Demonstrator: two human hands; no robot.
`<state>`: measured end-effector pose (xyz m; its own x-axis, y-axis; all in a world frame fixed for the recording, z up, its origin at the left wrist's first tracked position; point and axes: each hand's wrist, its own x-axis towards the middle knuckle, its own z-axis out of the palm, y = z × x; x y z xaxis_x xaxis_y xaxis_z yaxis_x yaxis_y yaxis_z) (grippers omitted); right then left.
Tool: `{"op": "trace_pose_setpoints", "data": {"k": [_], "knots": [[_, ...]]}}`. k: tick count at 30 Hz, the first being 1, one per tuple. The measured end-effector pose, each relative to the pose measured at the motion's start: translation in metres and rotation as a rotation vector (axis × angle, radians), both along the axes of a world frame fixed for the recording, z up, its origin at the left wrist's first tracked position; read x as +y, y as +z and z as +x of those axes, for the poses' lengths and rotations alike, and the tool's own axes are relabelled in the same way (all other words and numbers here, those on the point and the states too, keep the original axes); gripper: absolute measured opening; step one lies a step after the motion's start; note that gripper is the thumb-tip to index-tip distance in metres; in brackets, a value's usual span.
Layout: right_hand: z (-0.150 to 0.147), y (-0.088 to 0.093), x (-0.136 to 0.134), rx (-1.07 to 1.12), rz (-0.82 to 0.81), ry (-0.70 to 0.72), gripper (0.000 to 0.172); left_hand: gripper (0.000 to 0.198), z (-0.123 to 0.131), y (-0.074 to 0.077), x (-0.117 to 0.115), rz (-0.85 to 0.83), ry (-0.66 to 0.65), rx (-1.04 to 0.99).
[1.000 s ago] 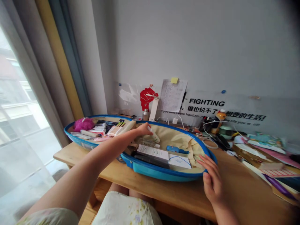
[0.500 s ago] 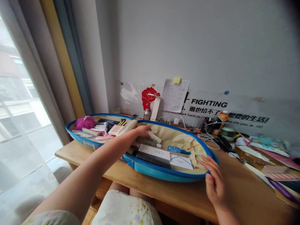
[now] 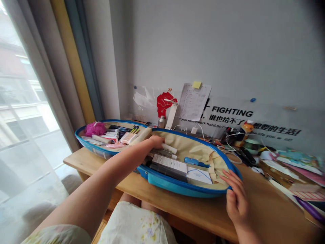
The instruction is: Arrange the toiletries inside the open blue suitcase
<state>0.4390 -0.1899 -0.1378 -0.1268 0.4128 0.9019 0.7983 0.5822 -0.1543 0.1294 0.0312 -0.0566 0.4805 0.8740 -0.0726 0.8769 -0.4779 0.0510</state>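
An open blue suitcase (image 3: 175, 189) lies across the wooden desk. My left hand (image 3: 157, 141) reaches into its right half, fingers closed on the end of a white tube (image 3: 169, 148); the fingertips are partly hidden. Below the tube are a clear bottle (image 3: 165, 154), a long white box (image 3: 170, 164), a dark case (image 3: 165, 171) and a white box with blue lines (image 3: 199, 175). A blue bottle (image 3: 195, 162) lies on the beige lining. My right hand (image 3: 236, 195) rests on the suitcase's right rim, fingers apart, thumb outside.
The suitcase's left half holds a purple bath puff (image 3: 95, 129), cotton swabs (image 3: 128, 138) and several tubes. Behind stand a small metallic bottle (image 3: 161, 122) and a white lamp (image 3: 172, 116). Cables, an orange-topped bottle (image 3: 246, 128), a green jar (image 3: 251, 145) and papers crowd the right side.
The view has shifted slightly, so the scene sits a little to the right. The white tube in my left hand now lies lower and flatter beside the clear bottle. My right hand stays on the rim.
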Motion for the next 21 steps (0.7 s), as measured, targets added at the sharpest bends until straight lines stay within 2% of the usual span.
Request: {"op": "trace_pose_setpoints", "data": {"k": [14, 21], "knots": [[-0.0028, 0.0024, -0.0009, 0.0, 0.009, 0.007, 0.036, 0.043, 0.0013, -0.0021, -0.0002, 0.007, -0.039, 0.0], [0.001, -0.0013, 0.0008, 0.005, -0.015, 0.006, 0.037, 0.032, 0.0013, -0.0003, -0.004, -0.018, -0.053, -0.026]]}}
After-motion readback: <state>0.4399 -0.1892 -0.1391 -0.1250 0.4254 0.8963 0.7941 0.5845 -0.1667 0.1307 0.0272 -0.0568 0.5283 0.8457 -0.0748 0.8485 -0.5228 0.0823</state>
